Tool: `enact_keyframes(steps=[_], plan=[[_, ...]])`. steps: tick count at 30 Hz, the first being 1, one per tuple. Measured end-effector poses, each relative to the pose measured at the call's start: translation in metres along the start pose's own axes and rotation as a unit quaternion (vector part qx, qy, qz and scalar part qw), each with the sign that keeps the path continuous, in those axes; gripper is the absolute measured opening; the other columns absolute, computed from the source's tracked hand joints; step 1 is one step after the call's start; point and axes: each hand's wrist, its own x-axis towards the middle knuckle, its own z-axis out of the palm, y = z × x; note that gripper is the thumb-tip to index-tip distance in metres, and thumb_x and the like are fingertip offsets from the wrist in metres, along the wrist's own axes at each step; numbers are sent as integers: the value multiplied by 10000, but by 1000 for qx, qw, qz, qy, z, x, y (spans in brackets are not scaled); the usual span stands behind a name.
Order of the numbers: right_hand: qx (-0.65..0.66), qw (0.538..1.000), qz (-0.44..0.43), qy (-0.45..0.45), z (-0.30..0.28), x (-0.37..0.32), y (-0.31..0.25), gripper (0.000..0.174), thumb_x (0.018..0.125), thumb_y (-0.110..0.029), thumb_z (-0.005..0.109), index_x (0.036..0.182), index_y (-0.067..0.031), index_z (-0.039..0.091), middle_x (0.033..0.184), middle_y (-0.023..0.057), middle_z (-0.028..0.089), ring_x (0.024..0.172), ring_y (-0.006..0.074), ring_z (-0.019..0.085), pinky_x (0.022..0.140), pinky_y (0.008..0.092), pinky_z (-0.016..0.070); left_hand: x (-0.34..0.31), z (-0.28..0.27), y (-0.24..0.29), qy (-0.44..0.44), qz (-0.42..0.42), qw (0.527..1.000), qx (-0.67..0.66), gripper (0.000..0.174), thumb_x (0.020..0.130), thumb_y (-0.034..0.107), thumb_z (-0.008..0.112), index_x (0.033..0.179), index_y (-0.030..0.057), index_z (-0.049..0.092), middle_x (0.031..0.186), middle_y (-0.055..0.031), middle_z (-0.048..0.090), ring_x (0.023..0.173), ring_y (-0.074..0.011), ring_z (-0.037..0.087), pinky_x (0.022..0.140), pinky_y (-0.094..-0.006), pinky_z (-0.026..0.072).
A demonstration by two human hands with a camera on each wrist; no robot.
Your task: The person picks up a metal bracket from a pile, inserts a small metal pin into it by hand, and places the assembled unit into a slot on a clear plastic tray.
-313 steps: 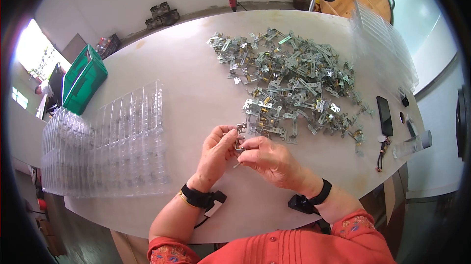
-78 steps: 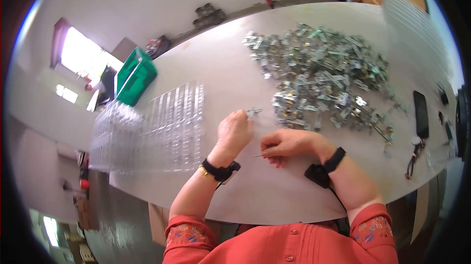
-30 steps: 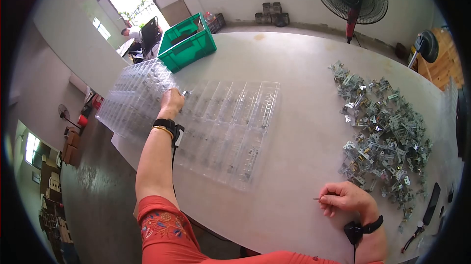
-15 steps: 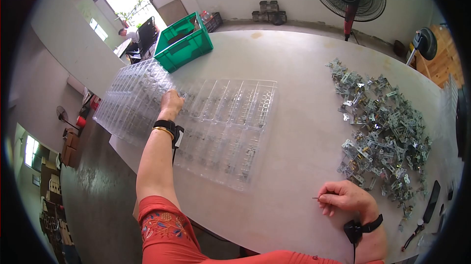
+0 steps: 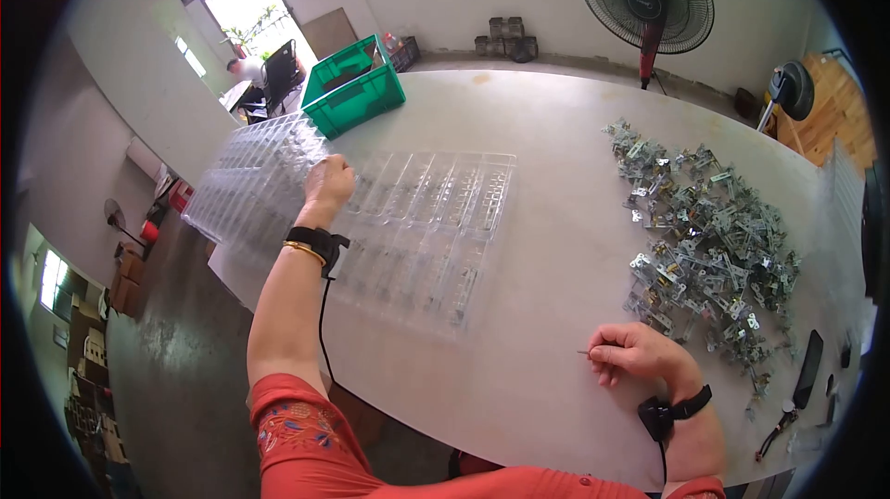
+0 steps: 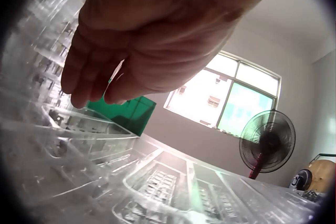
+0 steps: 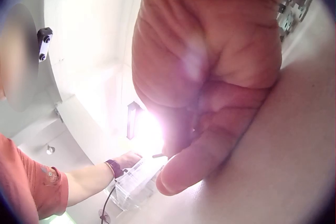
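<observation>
Well, my left hand hung over the tray at the left edge of the desk, fingers loosely curled; my right hand pinched a pin near its front edge.

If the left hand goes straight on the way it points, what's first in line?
Probably the far rim of the clear tray under the left hand; beyond that, the green crate. Depth is unclear.
</observation>
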Motion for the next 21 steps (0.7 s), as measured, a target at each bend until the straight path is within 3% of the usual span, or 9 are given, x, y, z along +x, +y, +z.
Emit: enact_keyframes(steps=[4,6,8,14,19,21], plan=[[-12,1000,3,-3,-1,4,3,163,1039,-172,562,1043,-20,620,857,58,691,729,136,706,647,261,564,-47,-28,76,26,114,983,-144,226,822,212,626,830,10,726,777,-233,677,753,-411,686,689,-454,539],[-15,1000,-2,-4,-1,5,5,168,1042,-186,561,1042,-25,606,856,59,688,727,142,708,653,268,568,-83,-41,124,-25,148,952,-267,209,838,180,630,791,-10,704,735,-229,661,670,-402,659,633,-438,523],[-23,1000,-9,-1,0,4,7,167,1043,-190,563,1041,-27,600,865,58,685,729,142,706,660,271,569,-119,-52,168,-100,194,931,-293,191,879,167,645,860,-15,699,728,-194,657,642,-261,645,627,-368,514],[-16,998,-45,29,4,-6,15,152,1046,-182,560,1055,-32,587,901,48,664,784,145,696,728,281,563,-205,-48,260,-196,355,852,-333,216,890,224,659,903,15,713,789,-215,674,749,-394,663,675,-428,528],[0,996,-81,45,11,-13,26,145,1038,-177,576,1059,-36,605,913,26,656,840,116,662,792,267,538,-230,-37,288,-251,350,823,-371,253,880,228,649,928,-13,710,793,-218,687,729,-371,680,675,-417,534],[-123,987,-86,65,14,-17,29,136,1021,-176,605,1041,-44,630,936,4,662,875,87,626,831,254,513,-234,-31,289,-277,338,809,-394,262,874,230,651,935,-19,706,781,-224,681,709,-356,682,672,-413,534]])
